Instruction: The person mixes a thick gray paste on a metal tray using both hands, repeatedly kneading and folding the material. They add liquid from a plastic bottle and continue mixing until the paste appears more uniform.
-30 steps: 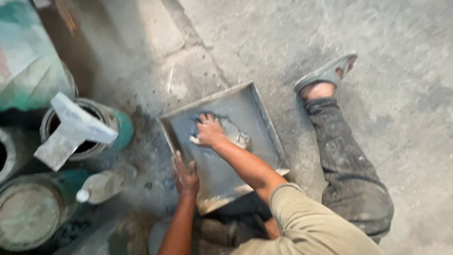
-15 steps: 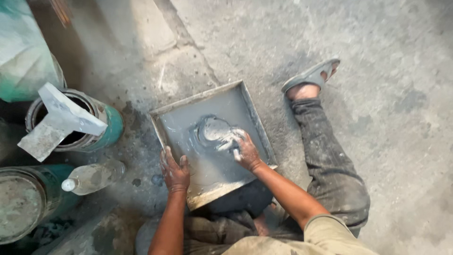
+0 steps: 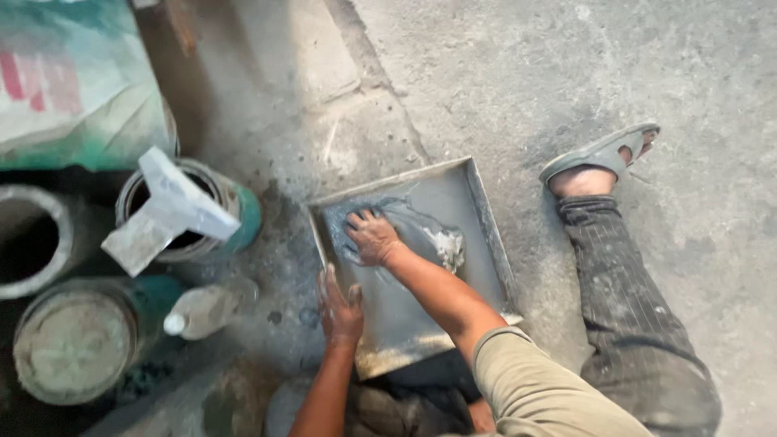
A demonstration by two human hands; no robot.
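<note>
1. One grey lump of wet mortar lies in the tray, just right of the right hand, smear running toward the tray's far corner.
2. Right hand: fingers spread flat on the smear, grasping nothing; it is nearer the lump.
3. Left hand: open, pressing the tray's near-left rim.
4. Left of the tray: one bottle, three tins.
</note>
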